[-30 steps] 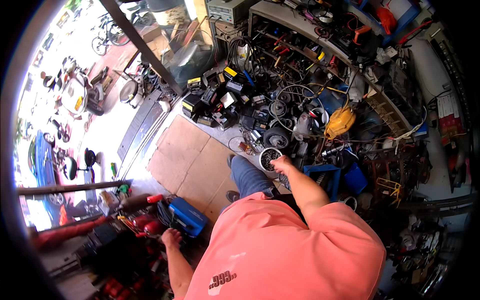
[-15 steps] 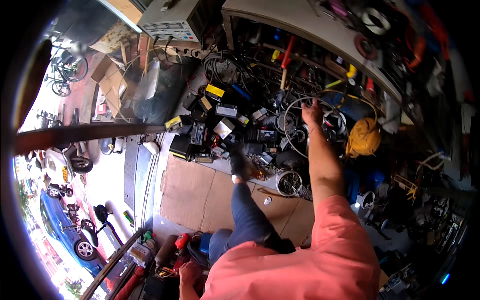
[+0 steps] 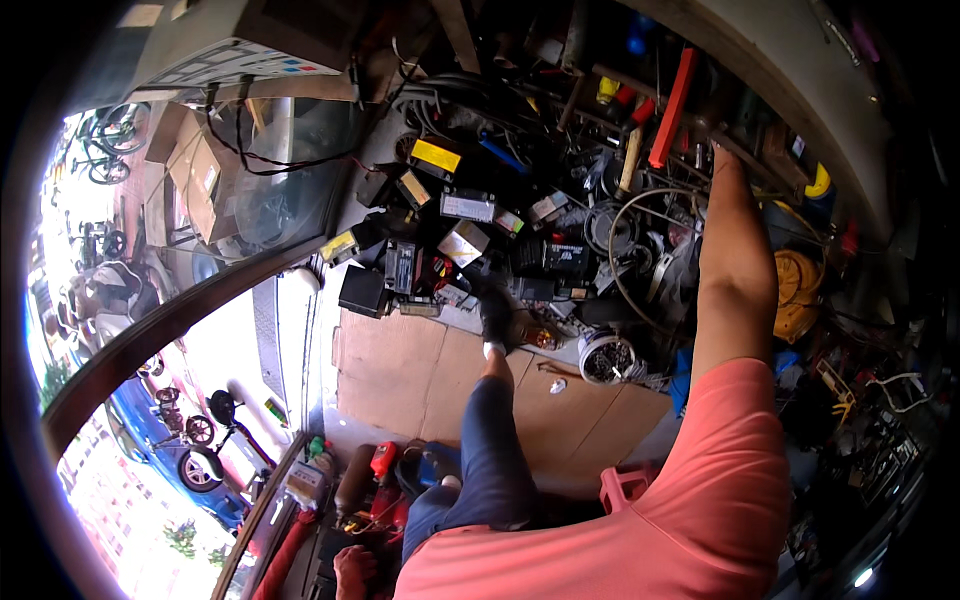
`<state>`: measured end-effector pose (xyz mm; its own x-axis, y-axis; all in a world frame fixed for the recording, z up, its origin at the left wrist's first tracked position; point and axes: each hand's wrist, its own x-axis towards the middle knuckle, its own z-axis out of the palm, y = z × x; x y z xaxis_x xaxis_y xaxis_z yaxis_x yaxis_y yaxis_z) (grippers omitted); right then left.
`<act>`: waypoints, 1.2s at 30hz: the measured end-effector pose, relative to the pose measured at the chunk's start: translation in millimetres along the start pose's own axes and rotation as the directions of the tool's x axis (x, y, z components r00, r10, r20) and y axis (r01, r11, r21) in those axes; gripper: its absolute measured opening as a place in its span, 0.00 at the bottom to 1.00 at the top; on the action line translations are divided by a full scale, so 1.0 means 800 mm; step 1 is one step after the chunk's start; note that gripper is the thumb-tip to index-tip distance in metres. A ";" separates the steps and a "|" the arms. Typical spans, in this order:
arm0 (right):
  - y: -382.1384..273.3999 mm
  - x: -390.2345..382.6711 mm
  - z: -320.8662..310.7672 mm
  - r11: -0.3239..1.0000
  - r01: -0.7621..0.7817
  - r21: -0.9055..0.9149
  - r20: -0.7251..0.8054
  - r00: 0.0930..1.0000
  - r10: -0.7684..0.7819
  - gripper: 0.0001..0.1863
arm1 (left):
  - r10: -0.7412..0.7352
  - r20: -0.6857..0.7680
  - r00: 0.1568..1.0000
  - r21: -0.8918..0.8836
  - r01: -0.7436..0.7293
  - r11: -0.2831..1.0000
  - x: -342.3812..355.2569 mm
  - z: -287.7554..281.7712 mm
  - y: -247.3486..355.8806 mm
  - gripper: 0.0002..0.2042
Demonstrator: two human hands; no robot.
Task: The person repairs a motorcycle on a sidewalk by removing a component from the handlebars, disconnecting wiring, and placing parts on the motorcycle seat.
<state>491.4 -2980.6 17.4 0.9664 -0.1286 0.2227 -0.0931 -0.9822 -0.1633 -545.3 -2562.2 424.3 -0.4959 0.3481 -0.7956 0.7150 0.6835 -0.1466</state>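
The red bar [image 3: 672,110] slants beneath the worktop [image 3: 845,95], just beside the right hand [image 3: 718,140], whose grip, lost in shadow, I cannot tell; it looks stiff, best held mid-length. The left hand [image 3: 352,570] hangs low, loosely curled, contents unclear.
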 end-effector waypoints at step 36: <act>-0.100 -0.103 -0.090 0.996 -0.087 0.015 0.343 0.936 0.077 0.24 | 0.124 0.152 0.981 0.098 -0.140 0.985 0.058 0.042 0.116 0.20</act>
<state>402.4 -2901.1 81.3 0.9798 -0.1489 -0.1335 -0.1734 -0.9650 -0.1966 -485.4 -2504.6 354.3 -0.3225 0.3290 -0.8876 0.8225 0.5614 -0.0908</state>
